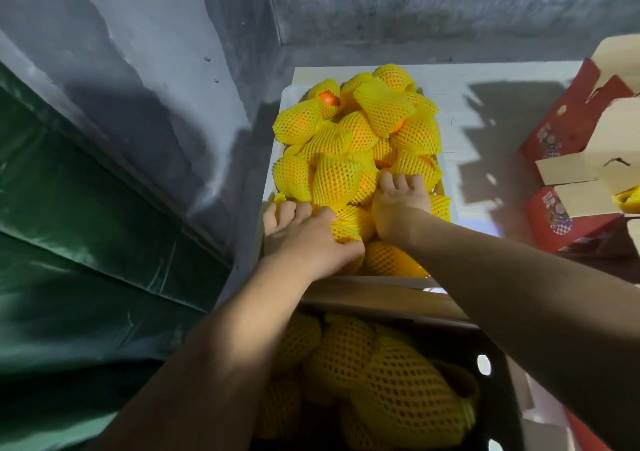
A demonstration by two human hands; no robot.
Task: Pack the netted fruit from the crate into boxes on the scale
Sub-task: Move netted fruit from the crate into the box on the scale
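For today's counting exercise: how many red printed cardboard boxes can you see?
2, maybe more hidden: one red printed cardboard box upper right against the wall, another below it, nearer the camera. Both are partly covered by plain flaps.

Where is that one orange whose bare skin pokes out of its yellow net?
In the head view, the uncovered orange sits at the far left corner of the netted fruit pile, well beyond both hands and near the grey wall.

I see orange fruit in yellow foam nets (356,139) heaped high in a white box (277,159) — more netted fruit (381,381) lies nearer me in the dark crate (498,374), in shadow.
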